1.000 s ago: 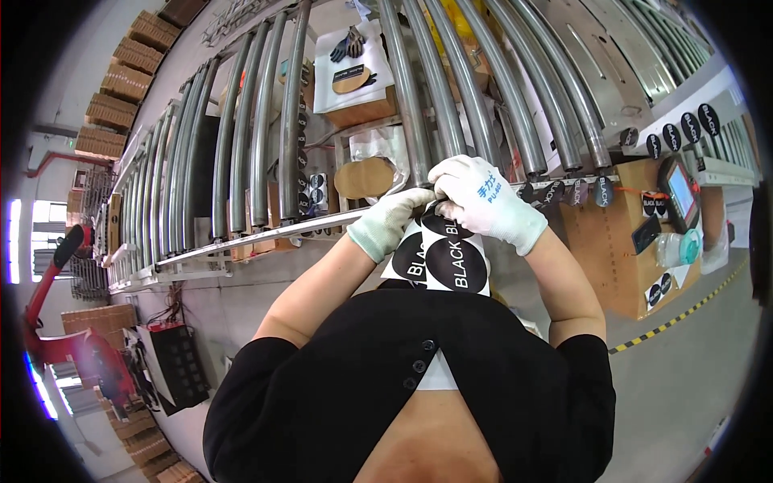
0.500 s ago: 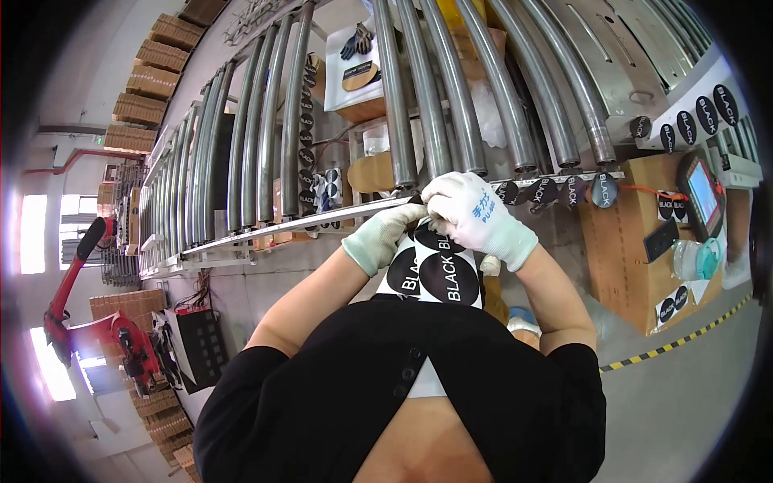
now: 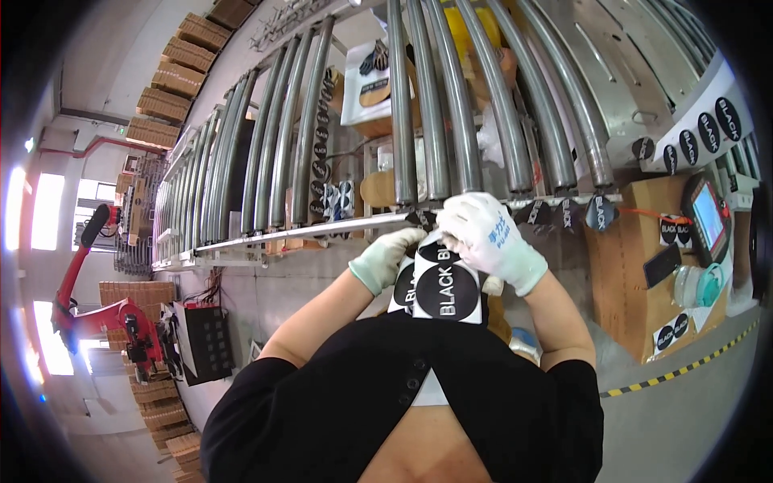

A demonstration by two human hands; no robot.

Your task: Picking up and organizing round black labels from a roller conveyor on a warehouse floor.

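White sheets with round black stickers [image 3: 448, 291] hang between my gloved hands, close to my chest. My right hand [image 3: 489, 241] is closed, fingertips pinching the upper edge of the front sheet, where its white backing curls up. My left hand [image 3: 388, 258] is closed on the left side of the sheets, its thumb and fingers pressed together at the top. Just beyond the fingertips, a dark sticker [image 3: 419, 219] sits at the rail of the roller conveyor. Whether a single sticker is between the fingers is hidden by the right glove.
Metal rollers [image 3: 403, 121] run across the far side. Several round black stickers [image 3: 568, 213] hang from the conveyor's near rail [image 3: 322, 231]. A cardboard box [image 3: 636, 282] at right carries a phone [image 3: 662, 266], a teal-lidded container [image 3: 699, 284] and a screen device [image 3: 707, 217]. A red robot arm [image 3: 76, 274] stands left.
The whole view has shifted slightly. The front sticker sheet now shows more separately from the one behind it, and the gap between my hands is a little wider.
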